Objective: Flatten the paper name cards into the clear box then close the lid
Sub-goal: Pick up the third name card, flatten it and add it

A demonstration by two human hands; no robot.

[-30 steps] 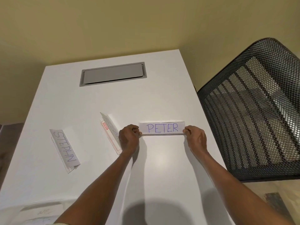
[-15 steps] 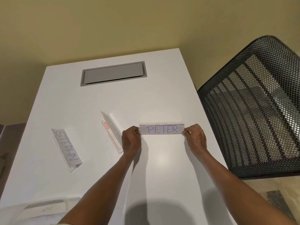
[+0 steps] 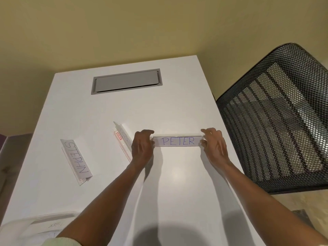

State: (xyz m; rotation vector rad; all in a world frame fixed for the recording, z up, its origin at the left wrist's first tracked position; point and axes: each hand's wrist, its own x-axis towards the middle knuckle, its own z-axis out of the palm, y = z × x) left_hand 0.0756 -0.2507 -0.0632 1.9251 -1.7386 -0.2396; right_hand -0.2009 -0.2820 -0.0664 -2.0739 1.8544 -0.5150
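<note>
Two hands at either end of the "PETER" name card (image 3: 177,141), standing upright near the middle of the white bench (image 3: 177,107). Left hand (image 3: 142,148) curled at the card's left end, fingers bent around its edge; right hand (image 3: 214,145) pinching the right end, fingertips on its corner. Just left of the left hand, partly hidden behind it, a second folded card with a red label (image 3: 121,139), lying at an angle. Further left and well apart, the "STEPHN" name card (image 3: 76,159), also angled. At the bench's near left corner, the clear box (image 3: 42,226), blurred and partly cut off. Grey recessed hatch (image 3: 126,81) toward the far edge; black mesh chair back (image 3: 278,121) at right.
</note>
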